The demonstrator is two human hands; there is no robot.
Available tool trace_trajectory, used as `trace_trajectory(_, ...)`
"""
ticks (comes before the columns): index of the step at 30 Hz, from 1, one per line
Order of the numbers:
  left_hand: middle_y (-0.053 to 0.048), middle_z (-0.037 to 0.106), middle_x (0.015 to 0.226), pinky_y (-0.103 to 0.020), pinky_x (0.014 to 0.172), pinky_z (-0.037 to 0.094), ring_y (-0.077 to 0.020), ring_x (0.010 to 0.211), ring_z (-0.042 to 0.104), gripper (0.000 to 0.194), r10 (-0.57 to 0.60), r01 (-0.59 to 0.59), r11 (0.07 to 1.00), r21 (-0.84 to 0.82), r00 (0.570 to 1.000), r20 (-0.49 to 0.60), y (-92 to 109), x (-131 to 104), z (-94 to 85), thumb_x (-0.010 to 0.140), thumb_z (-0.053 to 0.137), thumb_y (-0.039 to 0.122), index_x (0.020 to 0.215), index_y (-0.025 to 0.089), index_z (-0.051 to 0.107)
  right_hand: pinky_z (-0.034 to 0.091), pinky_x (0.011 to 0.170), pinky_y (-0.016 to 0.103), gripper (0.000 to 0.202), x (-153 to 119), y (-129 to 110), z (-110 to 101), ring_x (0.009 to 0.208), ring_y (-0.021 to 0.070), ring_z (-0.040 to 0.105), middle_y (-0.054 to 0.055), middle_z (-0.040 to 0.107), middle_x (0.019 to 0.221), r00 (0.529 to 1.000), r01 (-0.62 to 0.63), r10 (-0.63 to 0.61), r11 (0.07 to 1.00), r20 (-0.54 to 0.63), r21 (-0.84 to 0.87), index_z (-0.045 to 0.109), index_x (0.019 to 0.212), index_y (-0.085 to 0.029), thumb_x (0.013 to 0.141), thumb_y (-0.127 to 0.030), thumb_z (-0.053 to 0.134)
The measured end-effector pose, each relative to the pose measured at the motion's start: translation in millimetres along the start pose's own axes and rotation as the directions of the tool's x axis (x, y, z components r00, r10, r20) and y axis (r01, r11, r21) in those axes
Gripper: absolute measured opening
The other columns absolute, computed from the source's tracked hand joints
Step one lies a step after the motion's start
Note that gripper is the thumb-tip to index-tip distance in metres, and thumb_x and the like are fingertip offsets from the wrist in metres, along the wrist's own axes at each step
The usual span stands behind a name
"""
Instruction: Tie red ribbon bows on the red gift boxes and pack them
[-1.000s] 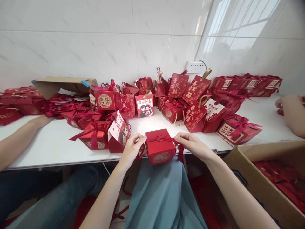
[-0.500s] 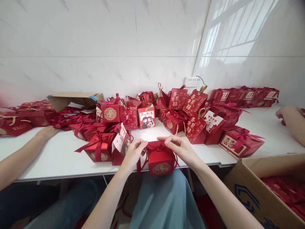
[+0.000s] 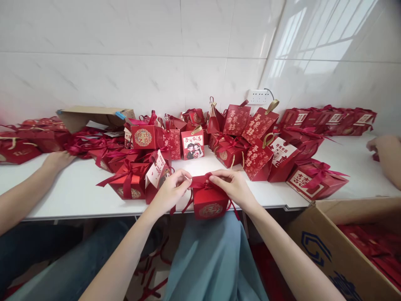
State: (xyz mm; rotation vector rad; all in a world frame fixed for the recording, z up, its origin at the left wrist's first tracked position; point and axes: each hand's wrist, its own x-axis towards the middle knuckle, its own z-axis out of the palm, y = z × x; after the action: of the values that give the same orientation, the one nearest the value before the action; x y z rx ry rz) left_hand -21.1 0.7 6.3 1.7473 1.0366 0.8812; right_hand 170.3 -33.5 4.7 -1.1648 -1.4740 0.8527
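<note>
A red gift box (image 3: 210, 201) with a gold round emblem stands at the table's front edge, between my two hands. A dark red ribbon (image 3: 200, 182) lies across its top, its ends hanging down at both sides. My left hand (image 3: 176, 187) is at the box's upper left, thumb and forefinger pinched on the ribbon. My right hand (image 3: 230, 184) pinches the ribbon at the top of the box, close to the knot. Left of my left hand sits another red box with a bow (image 3: 130, 182), beside a box with a white printed flap (image 3: 157, 171).
Many red gift boxes (image 3: 230, 148) crowd the back of the white table (image 3: 94, 200). An open carton (image 3: 319, 234) of red pieces stands at the lower right. A co-worker's hand (image 3: 58, 161) rests at the left, another person's hand (image 3: 384, 146) at the right. Ribbons (image 3: 150, 280) lie on the floor.
The view has tilted and shifted slightly. My left hand has drawn a little away from the box to the left; my right fingers have closed in on the ribbon at the top.
</note>
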Motion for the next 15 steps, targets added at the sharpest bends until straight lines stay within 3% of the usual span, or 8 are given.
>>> trace_trajectory(4, 0.004, 0.05, 0.062, -0.024, 0.058, 0.037, -0.0104, 0.055, 0.045, 0.015, 0.038, -0.047, 0.978, 0.203, 0.998, 0.05, 7, -3, -5.3, 0.082, 0.044, 0.028, 0.082, 0.019, 0.056, 0.05, 0.074, 0.03, 0.022, 1, 2, 2, 0.082, 0.0195, 0.066, 0.005, 0.073, 0.09, 1.0, -0.012, 0.013, 1.0, -0.023, 0.019, 0.071, 0.085, -0.017, 0.074, -0.034, 0.062)
trace_trajectory(8, 0.001, 0.062, 0.079, -0.028, 0.075, 0.044, -0.0151, 0.076, 0.058, 0.018, 0.044, -0.066, 0.947, 0.313, 0.996, 0.074, 10, -4, -6.0, 0.082, 0.042, 0.024, 0.082, 0.02, 0.059, 0.05, 0.072, 0.029, 0.02, 1, 1, 2, 0.078, 0.0187, 0.065, 0.004, 0.072, 0.083, 0.997, -0.011, 0.014, 0.999, -0.07, 0.045, 0.07, 0.08, -0.017, 0.073, -0.034, 0.062)
trace_trajectory(11, -0.002, 0.061, 0.09, -0.031, 0.082, 0.045, -0.018, 0.088, 0.059, 0.016, 0.085, -0.09, 0.911, 0.402, 0.996, 0.03, 10, -3, -0.6, 0.082, 0.045, 0.028, 0.082, 0.02, 0.059, 0.048, 0.073, 0.029, 0.022, 1, -1, 1, 0.078, 0.0177, 0.063, 0.004, 0.07, 0.085, 0.995, -0.013, 0.021, 0.996, -0.099, 0.084, 0.069, 0.08, -0.017, 0.074, -0.037, 0.062)
trace_trajectory(15, -0.005, 0.055, 0.101, -0.036, 0.084, 0.046, -0.0222, 0.095, 0.057, 0.02, 0.23, -0.166, 0.784, 0.598, 0.973, -0.031, 15, 5, 13.5, 0.08, 0.054, 0.037, 0.088, 0.019, 0.059, 0.045, 0.069, 0.027, 0.025, 3, -4, -2, 0.07, 0.0147, 0.058, 0.002, 0.065, 0.075, 0.995, -0.035, 0.049, 0.987, -0.085, 0.158, 0.065, 0.074, -0.017, 0.075, -0.042, 0.061)
